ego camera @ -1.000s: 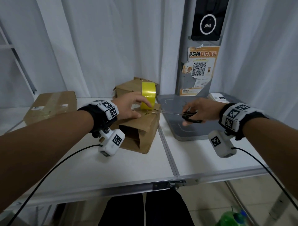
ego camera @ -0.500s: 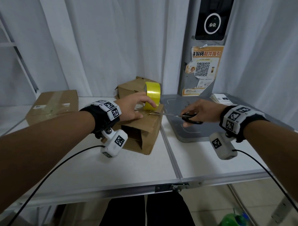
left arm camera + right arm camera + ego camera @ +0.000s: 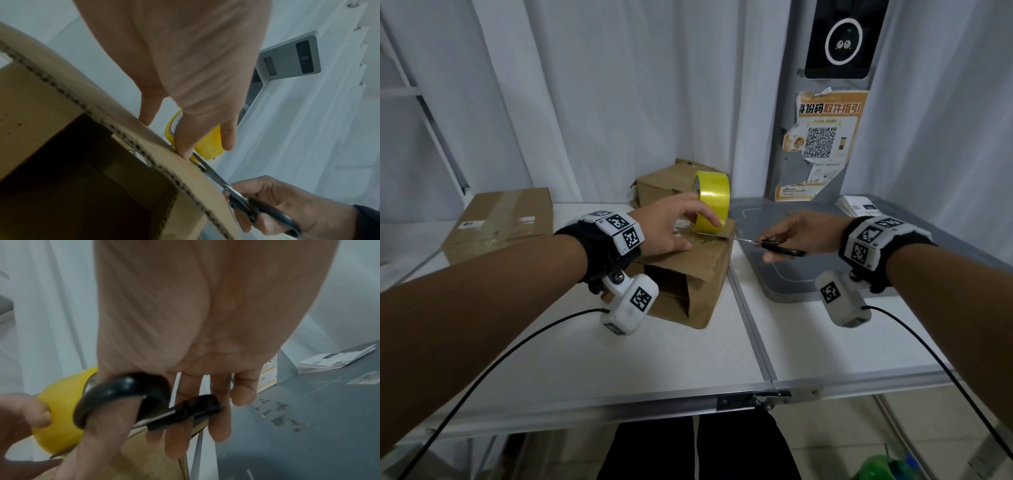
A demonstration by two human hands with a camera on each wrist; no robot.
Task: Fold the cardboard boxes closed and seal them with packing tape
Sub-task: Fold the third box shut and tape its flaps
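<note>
White curtains [image 3: 602, 102] hang behind a white folding table [image 3: 619, 359], and a grey post with a QR-code poster [image 3: 822, 144] stands at the back right above a grey mat [image 3: 808, 274] that carries a small stack of booklets [image 3: 856, 207]. At the table's far left lies a taped cardboard box [image 3: 500, 222], well apart from the open cardboard box [image 3: 688, 274] in the middle, whose near side gapes dark; a third box [image 3: 664, 186] sits just behind it. On top of the middle box stands a yellow tape roll [image 3: 714, 202], upright on its edge. The left hand [image 3: 671, 228] lies on the box top with its fingers curled against the roll. The right hand [image 3: 804, 233] grips black-handled scissors [image 3: 774, 245], thumb through one loop, blades reaching under the roll and nearly together.
</note>
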